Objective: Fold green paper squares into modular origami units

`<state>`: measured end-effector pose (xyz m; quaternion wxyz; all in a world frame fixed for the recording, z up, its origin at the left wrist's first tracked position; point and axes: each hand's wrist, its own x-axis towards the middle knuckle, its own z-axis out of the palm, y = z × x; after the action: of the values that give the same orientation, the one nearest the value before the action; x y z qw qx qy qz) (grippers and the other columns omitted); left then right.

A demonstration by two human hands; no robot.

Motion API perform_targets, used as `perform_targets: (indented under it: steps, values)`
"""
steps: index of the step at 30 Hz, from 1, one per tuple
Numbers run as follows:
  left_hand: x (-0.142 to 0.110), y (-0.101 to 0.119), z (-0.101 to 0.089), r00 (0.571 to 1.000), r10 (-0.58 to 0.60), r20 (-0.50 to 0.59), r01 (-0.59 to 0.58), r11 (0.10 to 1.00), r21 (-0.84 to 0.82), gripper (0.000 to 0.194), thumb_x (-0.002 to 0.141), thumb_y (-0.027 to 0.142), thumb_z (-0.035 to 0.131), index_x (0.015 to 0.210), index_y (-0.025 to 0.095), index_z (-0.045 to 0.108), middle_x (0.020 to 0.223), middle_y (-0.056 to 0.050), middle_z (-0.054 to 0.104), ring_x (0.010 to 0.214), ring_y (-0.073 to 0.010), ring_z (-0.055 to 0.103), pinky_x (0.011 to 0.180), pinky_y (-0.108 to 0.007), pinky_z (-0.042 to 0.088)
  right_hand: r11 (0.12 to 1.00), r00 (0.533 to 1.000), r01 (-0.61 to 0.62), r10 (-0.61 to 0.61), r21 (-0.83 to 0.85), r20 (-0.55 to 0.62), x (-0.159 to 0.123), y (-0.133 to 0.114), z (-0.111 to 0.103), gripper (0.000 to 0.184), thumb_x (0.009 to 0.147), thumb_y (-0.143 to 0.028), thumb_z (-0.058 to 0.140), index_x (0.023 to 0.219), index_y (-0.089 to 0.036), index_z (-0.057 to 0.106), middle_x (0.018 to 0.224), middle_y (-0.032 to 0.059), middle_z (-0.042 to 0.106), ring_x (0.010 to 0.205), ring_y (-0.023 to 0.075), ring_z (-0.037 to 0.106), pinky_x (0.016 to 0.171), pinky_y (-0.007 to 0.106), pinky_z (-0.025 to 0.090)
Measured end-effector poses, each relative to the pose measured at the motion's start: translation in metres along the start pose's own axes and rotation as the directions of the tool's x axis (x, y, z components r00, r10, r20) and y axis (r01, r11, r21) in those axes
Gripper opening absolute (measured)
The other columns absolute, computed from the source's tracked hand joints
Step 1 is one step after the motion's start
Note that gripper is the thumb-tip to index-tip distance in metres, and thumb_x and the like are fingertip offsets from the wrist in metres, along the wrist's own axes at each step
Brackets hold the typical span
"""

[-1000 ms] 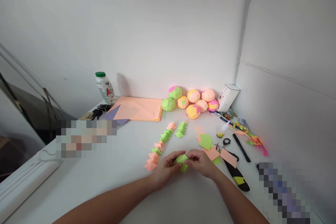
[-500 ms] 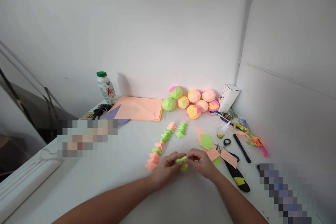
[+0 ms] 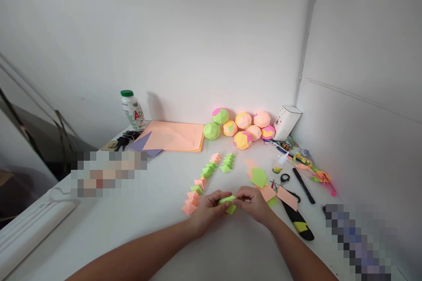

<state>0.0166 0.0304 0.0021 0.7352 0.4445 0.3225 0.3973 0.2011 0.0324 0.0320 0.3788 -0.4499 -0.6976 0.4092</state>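
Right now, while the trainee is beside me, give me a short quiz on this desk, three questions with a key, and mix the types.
1. Multiple choice: what colour is the folded paper between the left hand and the right hand?
A) purple
B) green
C) white

2. True or false: the bottle has a green cap.

3. Fill in the blank: in the picture, the white box stands to the ____ of the paper balls.

Key: 1. B; 2. true; 3. right.
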Motion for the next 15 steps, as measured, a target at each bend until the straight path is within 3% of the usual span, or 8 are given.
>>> perform_targets:
  steps: [2, 5, 9, 15]
  values:
    - [-0.0012, 0.0006, 0.0008, 0.998, 0.061, 0.008, -0.062, 0.986, 0.158, 0.025, 0.075, 0.038, 0.066, 0.092, 0.021, 0.070, 0.080, 0.000, 0.058, 0.068, -0.0132, 0.054, 0.065, -0.027, 0.045, 1.000, 1.000, -0.018, 0.018, 0.002, -0.020, -0.0005, -0.0010, -0.0001, 0.021, 0.074, -0.034, 0.068, 0.065, -0.016, 0.064, 0.065, 0.0006, 0.056, 0.062, 0.0133, 0.051, 0.058, 0.025, 0.041]
    - [-0.0037, 0.0046, 0.0036, 0.998, 0.061, -0.009, -0.055, 0.950, 0.307, 0.025, 0.079, 0.043, 0.060, 0.087, 0.020, 0.068, 0.068, 0.004, 0.050, 0.059, -0.0108, 0.048, 0.058, -0.024, 0.040, 0.995, 0.995, -0.095, 0.096, 0.029, -0.033, -0.0014, 0.0010, -0.0001, 0.019, 0.073, -0.034, 0.069, 0.071, -0.017, 0.062, 0.068, -0.0004, 0.056, 0.062, 0.0127, 0.051, 0.058, 0.024, 0.043]
    - [-0.0054, 0.0088, 0.0071, 0.999, 0.028, -0.019, -0.019, 0.934, 0.355, 0.030, 0.079, 0.047, 0.056, 0.086, 0.019, 0.065, 0.061, 0.005, 0.047, 0.055, -0.0104, 0.046, 0.054, -0.023, 0.037, 0.992, 0.992, -0.122, 0.122, 0.043, -0.005, -0.0015, 0.0018, 0.0002, 0.019, 0.074, -0.034, 0.068, 0.082, -0.017, 0.064, 0.074, 0.0009, 0.059, 0.066, 0.0135, 0.053, 0.062, 0.024, 0.045]
    - [-0.0062, 0.0083, 0.0074, 1.000, 0.026, -0.014, -0.018, 0.914, 0.404, 0.032, 0.080, 0.049, 0.054, 0.083, 0.018, 0.064, 0.060, 0.006, 0.044, 0.052, -0.0099, 0.044, 0.052, -0.023, 0.036, 0.997, 0.997, -0.071, 0.072, 0.023, -0.002, -0.0005, -0.0038, 0.0005, 0.017, 0.076, -0.034, 0.066, 0.075, -0.017, 0.068, 0.070, 0.0016, 0.059, 0.067, 0.0142, 0.054, 0.061, 0.025, 0.043]
